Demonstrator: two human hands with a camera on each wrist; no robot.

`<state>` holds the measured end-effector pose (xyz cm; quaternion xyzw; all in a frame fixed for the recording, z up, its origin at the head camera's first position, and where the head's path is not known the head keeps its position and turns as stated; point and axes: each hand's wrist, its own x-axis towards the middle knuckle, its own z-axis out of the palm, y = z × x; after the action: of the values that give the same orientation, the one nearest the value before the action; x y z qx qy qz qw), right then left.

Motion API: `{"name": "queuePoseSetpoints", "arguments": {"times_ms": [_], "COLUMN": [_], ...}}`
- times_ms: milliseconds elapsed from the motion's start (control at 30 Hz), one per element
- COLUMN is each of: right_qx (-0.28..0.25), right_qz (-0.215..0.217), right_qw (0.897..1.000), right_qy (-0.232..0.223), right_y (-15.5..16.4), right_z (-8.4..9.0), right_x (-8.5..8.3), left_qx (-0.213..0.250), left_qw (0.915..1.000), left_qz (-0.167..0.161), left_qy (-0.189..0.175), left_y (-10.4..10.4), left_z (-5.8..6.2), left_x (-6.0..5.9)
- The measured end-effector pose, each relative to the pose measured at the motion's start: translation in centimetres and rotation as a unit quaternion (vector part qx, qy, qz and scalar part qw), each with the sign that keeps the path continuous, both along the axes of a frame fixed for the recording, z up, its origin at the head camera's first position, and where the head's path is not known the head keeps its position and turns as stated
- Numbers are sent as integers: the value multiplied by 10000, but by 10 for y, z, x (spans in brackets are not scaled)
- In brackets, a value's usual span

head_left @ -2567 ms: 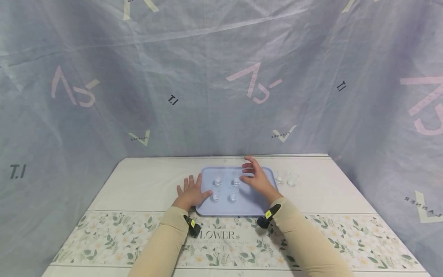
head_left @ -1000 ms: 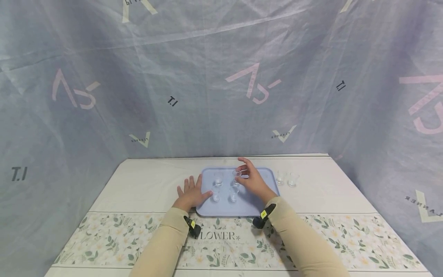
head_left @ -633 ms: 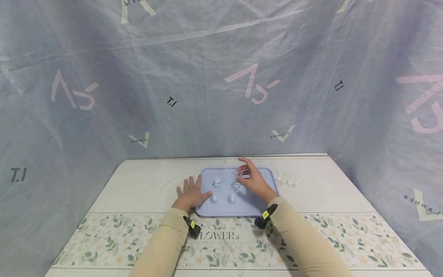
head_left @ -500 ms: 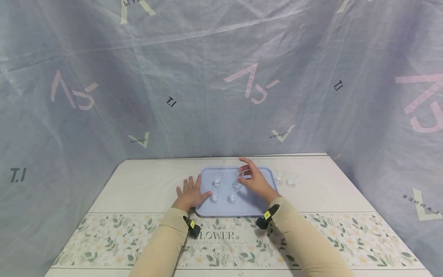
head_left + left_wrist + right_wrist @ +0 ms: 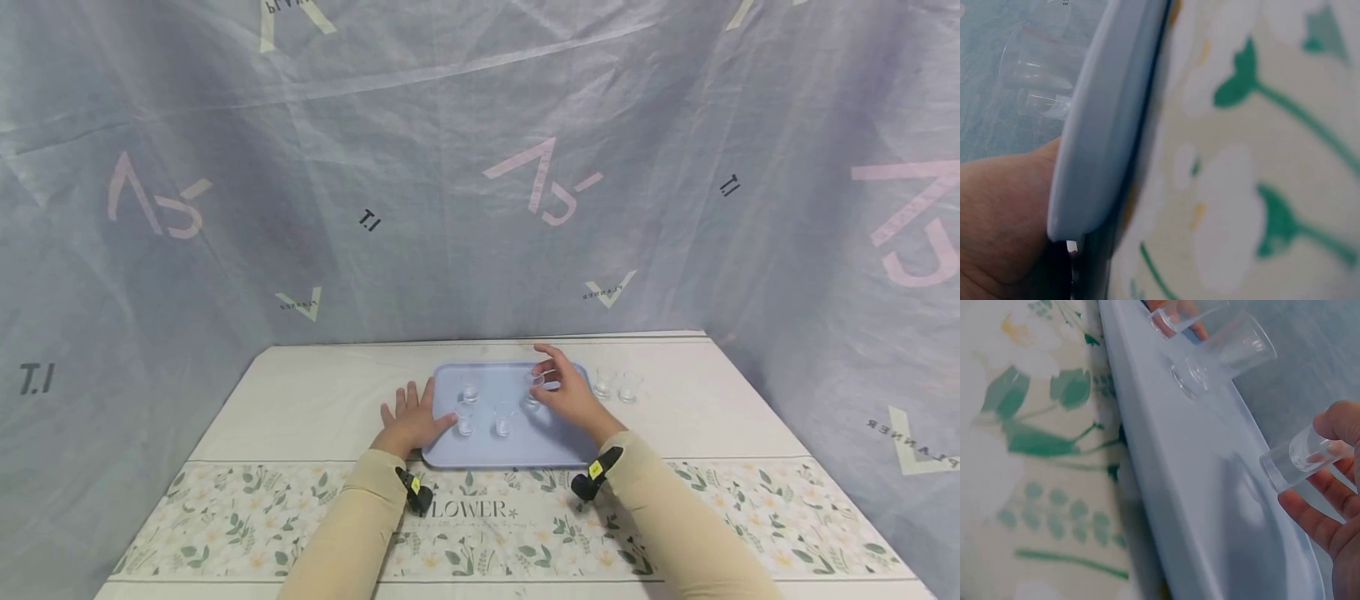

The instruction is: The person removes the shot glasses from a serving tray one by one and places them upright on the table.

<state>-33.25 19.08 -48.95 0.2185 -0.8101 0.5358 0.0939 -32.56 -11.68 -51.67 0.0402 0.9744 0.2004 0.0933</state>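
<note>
My right hand [image 5: 570,398] pinches a clear shot glass [image 5: 533,393] between thumb and fingers, over the back right part of the pale blue tray [image 5: 525,457]. In the right wrist view, the pinched shot glass [image 5: 1291,462] appears just above the tray surface; whether its base touches cannot be told. My left hand [image 5: 409,427] lies spread at the tray's left edge, thumb over the rim, near a front shot glass [image 5: 465,423]. Another front shot glass [image 5: 502,423] stands to its right, and a third shot glass [image 5: 469,390] stands behind on the tray.
Two more shot glasses, a nearer-in shot glass [image 5: 603,384] and an outer shot glass [image 5: 630,388], stand on the white tablecloth [image 5: 697,417] right of the tray. A floral band [image 5: 487,550] runs along the front. Grey curtain [image 5: 450,275] hangs behind and at both sides.
My right hand has come down to the back right shot glass, taken hold of it, and shifted it rightward over the tray. The left hand stays at the tray edge.
</note>
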Motion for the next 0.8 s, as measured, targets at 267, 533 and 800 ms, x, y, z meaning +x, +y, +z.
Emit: {"name": "queuePoseSetpoints", "arguments": {"times_ms": [267,533,800], "right_qx": [88,205,272], "right_qz": [38,-122,-185], "right_qw": [9999,9997,9995], "right_qy": [112,101,30], "right_y": [12,25,35], "right_z": [-2,1,11], "right_x": [6,13,23], "left_qx": [52,52,39], "left_qw": [10000,10000,10000], "left_qz": [5,11,15], "left_qy": [-3,38,37], "left_y": [0,0,0], "left_z": [3,2,3], "left_x": [2,3,3]}}
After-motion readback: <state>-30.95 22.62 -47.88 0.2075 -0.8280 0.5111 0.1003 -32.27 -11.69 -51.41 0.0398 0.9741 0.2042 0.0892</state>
